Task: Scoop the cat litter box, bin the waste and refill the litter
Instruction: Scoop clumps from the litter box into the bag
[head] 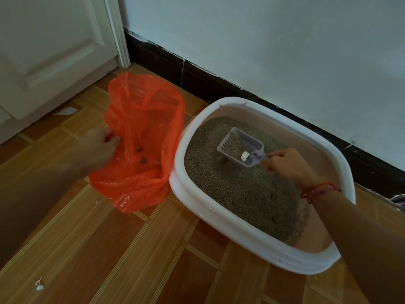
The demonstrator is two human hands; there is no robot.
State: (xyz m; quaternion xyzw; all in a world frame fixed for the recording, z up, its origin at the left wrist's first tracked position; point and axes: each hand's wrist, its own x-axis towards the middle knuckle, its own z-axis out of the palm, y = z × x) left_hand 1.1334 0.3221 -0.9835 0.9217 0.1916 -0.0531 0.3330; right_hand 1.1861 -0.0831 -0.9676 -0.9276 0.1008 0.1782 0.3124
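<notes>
Two hands in view. Left hand [96,148]: grip clamped on the near edge of the orange plastic bag [142,119], which lies open-mouthed on the wooden floor [131,260], touching the left side of the litter box [197,205]. Two small dark clumps [140,149] lie inside the bag. Right hand [287,165], red cord [317,189] at the wrist: fingers curled round the handle of the grey slotted scoop [238,145]. Scoop rests in the litter [241,194], carrying granules, toward the box's far end. Box stands near the dark skirting [208,82].

Ahead of the fingers of the right hand [285,166] the scoop [238,148] stands in open litter [241,194]; the litter box [219,216] rim walls it, the orange bag [142,128] seemingly touching beyond.
</notes>
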